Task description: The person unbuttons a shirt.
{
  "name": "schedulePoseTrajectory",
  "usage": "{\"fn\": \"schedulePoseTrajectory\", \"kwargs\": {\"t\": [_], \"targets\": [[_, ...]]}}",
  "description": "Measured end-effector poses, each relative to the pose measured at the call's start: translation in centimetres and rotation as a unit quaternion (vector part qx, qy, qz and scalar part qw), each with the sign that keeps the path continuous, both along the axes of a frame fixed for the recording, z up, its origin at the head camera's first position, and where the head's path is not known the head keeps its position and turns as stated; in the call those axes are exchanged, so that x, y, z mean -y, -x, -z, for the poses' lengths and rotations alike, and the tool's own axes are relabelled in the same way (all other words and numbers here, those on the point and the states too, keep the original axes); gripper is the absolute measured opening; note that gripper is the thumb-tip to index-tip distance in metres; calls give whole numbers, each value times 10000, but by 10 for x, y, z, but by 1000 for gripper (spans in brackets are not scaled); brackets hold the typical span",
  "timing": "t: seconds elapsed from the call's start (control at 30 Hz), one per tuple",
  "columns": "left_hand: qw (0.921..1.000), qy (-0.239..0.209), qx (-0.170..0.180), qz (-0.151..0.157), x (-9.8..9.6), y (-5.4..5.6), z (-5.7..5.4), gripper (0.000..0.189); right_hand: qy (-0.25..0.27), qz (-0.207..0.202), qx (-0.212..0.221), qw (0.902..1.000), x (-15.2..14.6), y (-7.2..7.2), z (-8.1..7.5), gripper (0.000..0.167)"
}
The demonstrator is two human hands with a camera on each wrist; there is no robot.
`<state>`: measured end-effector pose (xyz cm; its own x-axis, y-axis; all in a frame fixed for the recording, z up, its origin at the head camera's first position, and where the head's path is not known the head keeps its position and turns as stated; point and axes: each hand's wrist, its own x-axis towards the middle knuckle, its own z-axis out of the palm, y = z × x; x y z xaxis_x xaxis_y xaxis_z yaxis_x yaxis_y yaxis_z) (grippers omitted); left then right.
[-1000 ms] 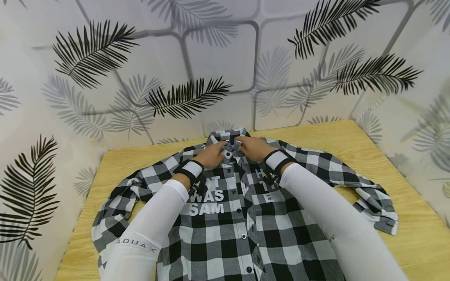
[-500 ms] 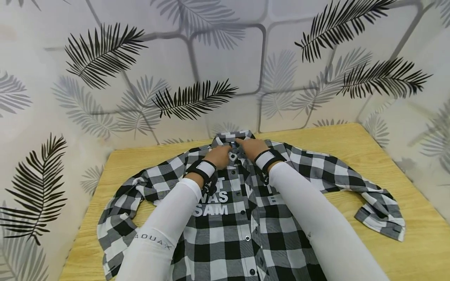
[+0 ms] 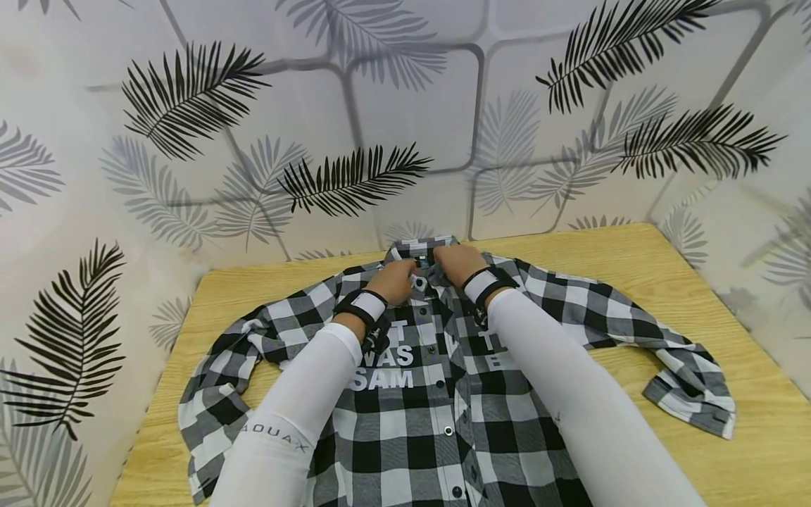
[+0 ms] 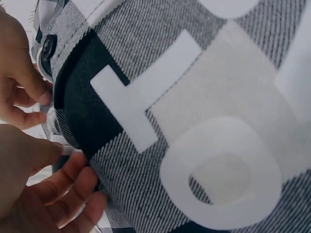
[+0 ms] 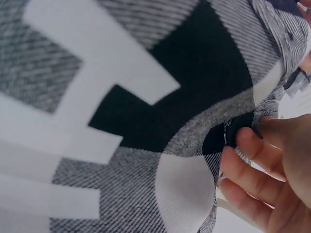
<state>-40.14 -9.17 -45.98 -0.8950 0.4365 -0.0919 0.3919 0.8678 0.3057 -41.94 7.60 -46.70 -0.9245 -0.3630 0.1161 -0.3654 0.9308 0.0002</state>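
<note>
A black, grey and white checked shirt (image 3: pixel 405 422) lies front up, sleeves spread, with dark buttons down its front and white letters on the chest. My left hand (image 3: pixel 391 282) pinches one side of the collar between thumb and fingers. Across the neck opening, my right hand (image 3: pixel 459 264) pinches the collar's other side. In the left wrist view my left hand (image 4: pixel 53 189) grips the cloth edge, and a button (image 4: pixel 48 47) shows near the other hand. The right wrist view has my right hand (image 5: pixel 272 170) holding a dark fold. The fingertips are partly hidden by cloth.
The shirt lies on a wooden table (image 3: pixel 633 260) whose far edge meets a wall (image 3: pixel 405 105) patterned with leaves. One sleeve (image 3: pixel 690 387) reaches toward the table's right side; the other sleeve (image 3: pixel 215 415) bends down along the left.
The right hand's index finger, stretched toward the neck opening half a second ago, is now curled at the collar. The head view has shifted slightly. The left hand stays at the collar.
</note>
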Motion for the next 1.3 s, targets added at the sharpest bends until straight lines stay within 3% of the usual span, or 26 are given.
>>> {"fn": "schedulePoseTrajectory", "kwargs": {"t": [0.1,0.23,0.33,0.43,0.53,0.63,0.8,1.0,1.17,1.3], "targets": [[9984,-465,-297,-132,5,0,-4,18,388,162,-37,9991,-2,1,-6,6],[9899,-1060,-832,-443,9,0,-12,17,854,464,-143,9952,-6,1,-15,7],[9853,-1236,-991,-644,9,0,-16,20,1054,568,-222,9926,-8,0,-19,10],[9900,-1165,-598,-519,11,3,-12,30,995,534,41,9936,-9,2,-14,15],[9948,-1013,-28,-76,16,8,-3,48,833,377,534,9944,-11,1,-7,37],[9947,-932,309,289,25,7,1,59,861,107,864,9925,-15,-7,-4,57],[9940,-679,399,758,55,-13,-9,67,1240,-120,974,9874,-39,-35,-6,72],[9925,-5,212,1202,114,-50,-8,85,847,-302,910,9918,-97,-79,-12,88],[9908,569,274,1198,158,-85,-4,110,498,-568,1198,9899,-137,-113,-8,104],[9890,930,486,1046,179,-103,-1,125,220,-579,1476,9871,-151,-131,2,114]]}}
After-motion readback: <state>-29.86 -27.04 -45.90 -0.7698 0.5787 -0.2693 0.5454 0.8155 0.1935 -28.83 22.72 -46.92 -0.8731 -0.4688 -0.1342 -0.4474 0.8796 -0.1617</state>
